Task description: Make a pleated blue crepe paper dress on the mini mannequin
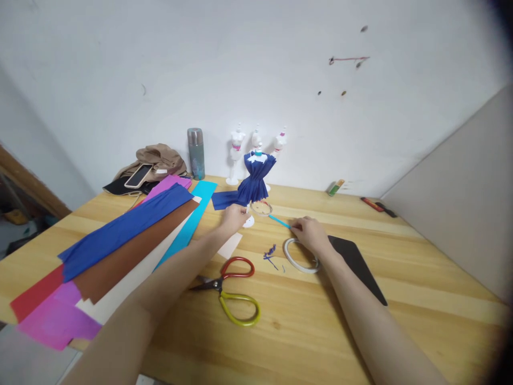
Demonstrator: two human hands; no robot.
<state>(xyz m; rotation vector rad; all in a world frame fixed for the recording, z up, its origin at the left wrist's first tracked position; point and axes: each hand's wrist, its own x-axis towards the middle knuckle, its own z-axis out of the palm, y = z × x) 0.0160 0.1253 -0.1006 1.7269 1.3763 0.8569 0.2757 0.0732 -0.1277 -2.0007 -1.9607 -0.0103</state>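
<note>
A small white dress form [258, 152] wears a pleated dark blue paper dress [256, 179] with a turquoise band at its neck. My left hand [235, 218] is closed at the dress form's thin stem, just above its round white base [249, 221]. My right hand [310, 232] pinches one end of a narrow turquoise paper strip [279, 221], which points toward the base. Beneath that hand lies a white roll of tape [289, 259], partly covered by it. A second tape ring [262, 214] rests behind the base. Dark blue paper scraps [270, 254] are scattered between my hands.
Scissors [218, 284] with red and yellow handles lie open in front. Coloured paper sheets [132, 246] spread leftward. A bottle [196, 153], cloth [160, 159] and phone [138, 175] stand at back left. Three dress forms [237, 143] line the wall. A black flat panel [356, 267] lies right.
</note>
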